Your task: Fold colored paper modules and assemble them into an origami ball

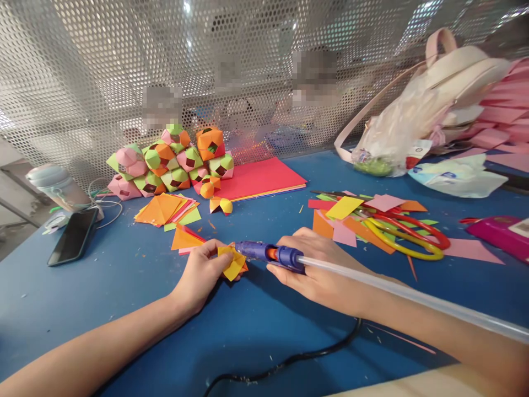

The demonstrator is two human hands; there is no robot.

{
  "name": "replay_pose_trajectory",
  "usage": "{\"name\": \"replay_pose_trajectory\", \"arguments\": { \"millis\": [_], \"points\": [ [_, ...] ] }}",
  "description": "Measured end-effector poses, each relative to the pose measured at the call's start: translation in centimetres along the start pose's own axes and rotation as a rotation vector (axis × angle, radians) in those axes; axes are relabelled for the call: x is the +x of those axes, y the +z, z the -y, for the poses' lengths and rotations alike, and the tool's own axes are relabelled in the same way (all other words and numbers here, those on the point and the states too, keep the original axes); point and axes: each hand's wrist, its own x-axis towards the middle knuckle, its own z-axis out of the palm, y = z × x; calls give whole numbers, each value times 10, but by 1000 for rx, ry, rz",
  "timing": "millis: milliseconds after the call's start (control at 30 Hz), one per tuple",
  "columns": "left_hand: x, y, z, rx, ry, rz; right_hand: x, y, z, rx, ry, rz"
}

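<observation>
My left hand pinches a small folded piece of yellow and orange paper between thumb and fingers. Wrapped round a blue hot glue gun is my right hand. The gun's nozzle points left and meets the upper edge of the paper piece; whether it touches I cannot tell. A long translucent glue stick sticks out of its back, over my right forearm. Just beyond my left hand lie several orange and red folded papers.
Folded paper balls are stacked at the back left, beside red paper sheets. Scissors lie among paper scraps on the right. A phone and a bottle stand left. A black cord crosses the front; a backpack sits back right.
</observation>
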Motion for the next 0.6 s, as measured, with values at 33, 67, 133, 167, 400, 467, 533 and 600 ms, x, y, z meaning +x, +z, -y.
{"name": "replay_pose_trajectory", "arguments": {
  "millis": [33, 67, 133, 167, 400, 467, 533, 600],
  "points": [
    [0, 0, 0, -13, 5, 7, 0, -1, 0, -2, 19, 14],
    [0, -1, 1, -29, 7, 12, 0, -2, -1, -6, 51, 28],
    [0, -2, 1, -58, 0, 18, -1, -4, -3, -7, 131, 51],
    [0, -2, 2, -69, -6, 17, -2, -5, -4, 3, 165, 56],
    [0, -2, 2, -104, 3, 18, 0, -5, -2, 71, 195, 88],
    [0, -2, 2, -122, -5, 15, 0, -5, -2, 42, 213, 84],
    [0, -2, 2, -143, -16, 6, 1, -7, -4, 36, 250, 67],
    [1, -3, 1, -171, -30, -4, 2, -8, -8, 92, 275, 61]
  ]
}}
